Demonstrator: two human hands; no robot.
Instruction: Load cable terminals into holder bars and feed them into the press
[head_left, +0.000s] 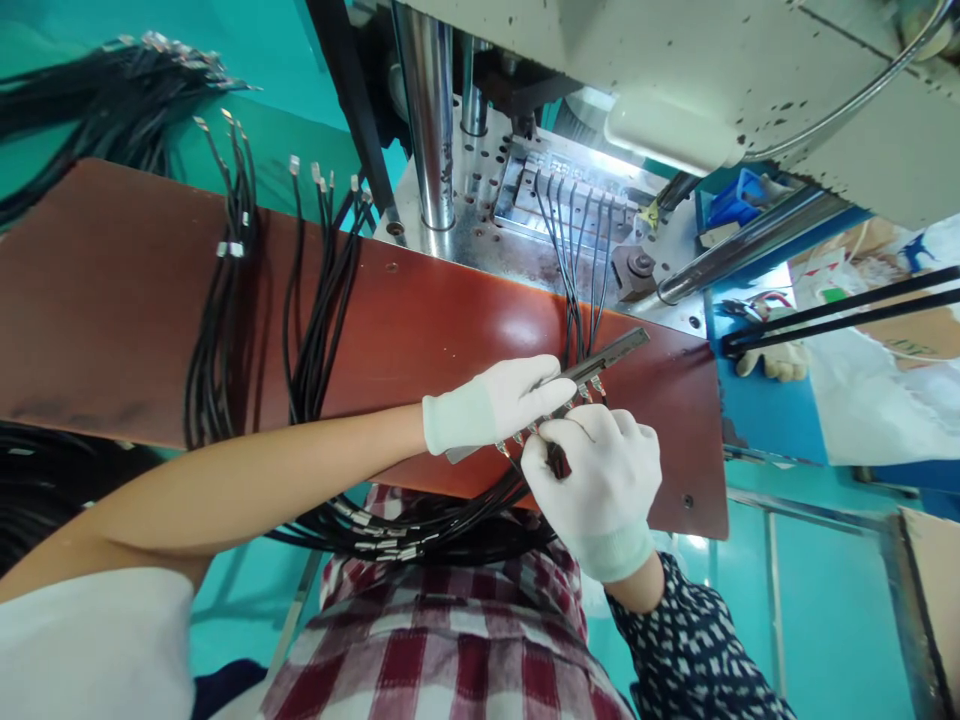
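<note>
In the head view my left hand (pixel 508 402), in a white glove, grips a grey slotted metal bar (pixel 619 350) held at a slant over the red-brown board. Small silver connectors (pixel 583 391) on black cables line up along the bar's near edge. My right hand (pixel 600 480), also gloved, is closed at that edge with thumb and forefinger pinched on a black cable; its exact grip is partly hidden. A thick bundle of black cables (pixel 442 530) with silver ends hangs across my lap below the bar. Beyond the bar, several black cables (pixel 574 250) run into the die of the press.
The press has a metal die (pixel 517 205), a polished left post (pixel 427 130) and a right post (pixel 750 245). Cable bundles (pixel 319 330) lie across the board (pixel 450 340) at left. A blue bench (pixel 780 410) with a glove (pixel 776 360) stands right.
</note>
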